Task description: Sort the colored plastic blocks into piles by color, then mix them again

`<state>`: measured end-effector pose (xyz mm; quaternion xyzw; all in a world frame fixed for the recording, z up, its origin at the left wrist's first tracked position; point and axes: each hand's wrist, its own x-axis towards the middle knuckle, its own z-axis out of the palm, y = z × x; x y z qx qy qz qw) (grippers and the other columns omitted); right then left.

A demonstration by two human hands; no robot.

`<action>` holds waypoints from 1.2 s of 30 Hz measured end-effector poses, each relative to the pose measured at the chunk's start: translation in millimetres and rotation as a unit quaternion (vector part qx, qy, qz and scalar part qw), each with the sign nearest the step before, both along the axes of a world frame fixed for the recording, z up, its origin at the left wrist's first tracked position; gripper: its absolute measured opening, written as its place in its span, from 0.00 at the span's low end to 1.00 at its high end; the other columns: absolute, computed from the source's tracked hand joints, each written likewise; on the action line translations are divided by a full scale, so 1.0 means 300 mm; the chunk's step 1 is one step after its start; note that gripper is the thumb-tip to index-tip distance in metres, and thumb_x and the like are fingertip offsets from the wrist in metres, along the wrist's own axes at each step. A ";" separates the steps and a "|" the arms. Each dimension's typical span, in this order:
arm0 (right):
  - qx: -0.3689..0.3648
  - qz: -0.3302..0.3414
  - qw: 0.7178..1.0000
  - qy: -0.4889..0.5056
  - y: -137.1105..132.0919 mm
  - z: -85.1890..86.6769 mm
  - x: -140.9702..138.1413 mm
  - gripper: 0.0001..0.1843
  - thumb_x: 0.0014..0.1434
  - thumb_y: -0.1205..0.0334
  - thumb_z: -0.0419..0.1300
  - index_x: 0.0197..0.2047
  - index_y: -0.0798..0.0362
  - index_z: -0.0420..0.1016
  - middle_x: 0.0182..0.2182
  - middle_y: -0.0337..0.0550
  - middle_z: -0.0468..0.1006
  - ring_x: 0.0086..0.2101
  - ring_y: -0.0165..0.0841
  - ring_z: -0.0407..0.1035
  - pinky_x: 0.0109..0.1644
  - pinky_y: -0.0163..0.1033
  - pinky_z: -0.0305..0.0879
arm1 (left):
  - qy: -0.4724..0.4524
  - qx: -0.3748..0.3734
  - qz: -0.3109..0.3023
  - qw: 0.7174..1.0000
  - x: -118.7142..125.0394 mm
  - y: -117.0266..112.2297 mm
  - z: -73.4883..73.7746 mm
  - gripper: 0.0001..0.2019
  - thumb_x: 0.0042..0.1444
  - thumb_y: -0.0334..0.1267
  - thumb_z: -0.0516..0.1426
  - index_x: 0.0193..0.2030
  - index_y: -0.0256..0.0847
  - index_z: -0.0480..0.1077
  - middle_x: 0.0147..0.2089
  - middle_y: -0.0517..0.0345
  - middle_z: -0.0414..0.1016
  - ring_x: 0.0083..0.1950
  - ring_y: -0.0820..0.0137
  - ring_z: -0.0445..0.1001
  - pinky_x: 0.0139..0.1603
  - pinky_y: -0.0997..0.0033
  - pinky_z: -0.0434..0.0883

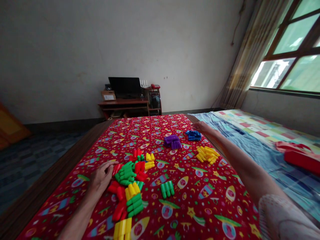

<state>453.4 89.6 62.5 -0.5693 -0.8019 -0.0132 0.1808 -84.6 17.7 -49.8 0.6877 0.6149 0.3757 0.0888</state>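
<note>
My left hand (103, 173) rests at the left side of a mixed pile, thumb and forefinger closed on a red plastic block (117, 169). Touching that block are green ribbed blocks (126, 173), with more red (120, 210), yellow (132, 190) and green pieces around them. Far off at the right edge of the cloth, my right hand (201, 126) reaches just behind a small heap of blue blocks (193, 135). Its fingers look stretched out, with nothing visible in them. Purple blocks (173, 142) and a yellow heap (207, 154) lie near the blue ones.
A red patterned cloth (185, 210) covers the table. One green block group (167, 189) sits apart in the middle. To the right is a bed (240, 133) with a red object (302, 160) on it. A desk with a monitor (125, 87) stands against the far wall.
</note>
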 end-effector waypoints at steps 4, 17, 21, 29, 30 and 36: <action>-0.015 -0.043 0.999 0.028 -0.146 0.033 0.052 0.22 0.64 0.53 0.50 0.51 0.56 0.77 0.34 0.48 0.82 0.33 0.39 0.74 0.39 0.41 0.67 | -0.004 0.009 0.000 1.000 0.006 -0.003 0.010 0.16 0.48 0.47 0.48 0.32 0.46 0.75 0.42 0.55 0.81 0.45 0.60 0.78 0.48 0.65 0.74; -0.005 -0.099 0.995 0.026 -0.543 -0.301 0.021 0.51 0.49 0.37 0.63 0.70 0.50 0.52 0.66 0.60 0.55 0.64 0.56 0.51 0.62 0.58 0.57 | -0.006 0.010 0.001 1.000 0.028 -0.012 0.021 0.17 0.48 0.46 0.47 0.32 0.45 0.75 0.41 0.53 0.81 0.45 0.60 0.77 0.48 0.65 0.73; 0.011 -0.120 0.992 0.037 -0.505 -0.302 -0.061 0.40 0.52 0.41 0.62 0.65 0.48 0.63 0.58 0.56 0.67 0.55 0.52 0.66 0.56 0.55 0.65 | 0.005 0.007 -0.016 1.000 0.031 -0.024 0.037 0.18 0.50 0.47 0.47 0.34 0.44 0.75 0.42 0.52 0.81 0.46 0.60 0.77 0.50 0.65 0.73; 0.052 -0.136 0.989 0.033 -0.467 -0.318 -0.092 0.26 0.56 0.44 0.58 0.54 0.48 0.72 0.46 0.50 0.75 0.44 0.43 0.70 0.48 0.46 0.67 | 0.000 0.007 -0.008 1.000 0.036 -0.026 0.042 0.16 0.49 0.45 0.47 0.33 0.44 0.75 0.42 0.52 0.81 0.46 0.60 0.77 0.51 0.64 0.73; 0.052 -0.139 0.988 0.032 -0.458 -0.318 -0.091 0.26 0.56 0.43 0.58 0.54 0.48 0.72 0.45 0.50 0.76 0.44 0.42 0.70 0.47 0.46 0.68 | 0.001 0.005 -0.008 1.000 0.036 -0.027 0.042 0.17 0.50 0.45 0.47 0.34 0.44 0.75 0.42 0.52 0.80 0.46 0.60 0.77 0.50 0.64 0.73; 0.059 -0.117 0.991 0.043 -0.415 -0.329 -0.078 0.28 0.55 0.46 0.58 0.56 0.51 0.70 0.44 0.51 0.75 0.43 0.42 0.70 0.47 0.46 0.67 | 0.012 -0.005 -0.009 1.000 0.032 -0.029 0.044 0.18 0.51 0.47 0.46 0.35 0.43 0.75 0.44 0.51 0.80 0.46 0.59 0.77 0.50 0.64 0.73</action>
